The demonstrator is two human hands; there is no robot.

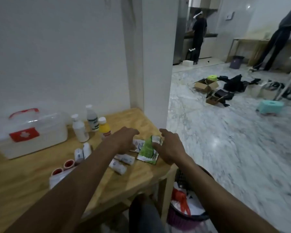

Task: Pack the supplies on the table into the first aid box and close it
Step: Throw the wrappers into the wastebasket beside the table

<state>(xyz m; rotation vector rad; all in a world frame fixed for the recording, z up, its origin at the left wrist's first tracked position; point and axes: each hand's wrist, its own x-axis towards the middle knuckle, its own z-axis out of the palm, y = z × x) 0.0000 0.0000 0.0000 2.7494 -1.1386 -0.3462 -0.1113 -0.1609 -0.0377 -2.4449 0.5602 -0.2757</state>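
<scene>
Supplies (124, 158) crowd the table's right edge (165, 167), both hands (124, 140) spread wide above a green packet (147, 151).

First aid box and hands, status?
Left hand and right hand open, reaching over the green packet. First aid box lid shut, nothing packed. Bottles beside the box, not blocking.

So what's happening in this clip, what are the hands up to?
A person reaches both bare hands over a wooden table toward a green foil sachet; the right hand touches it, the left hand hovers over white packets. The clear plastic first aid box with a red handle sits closed at the left. Bottles, bandage rolls and tape rolls lie unpacked.
</scene>
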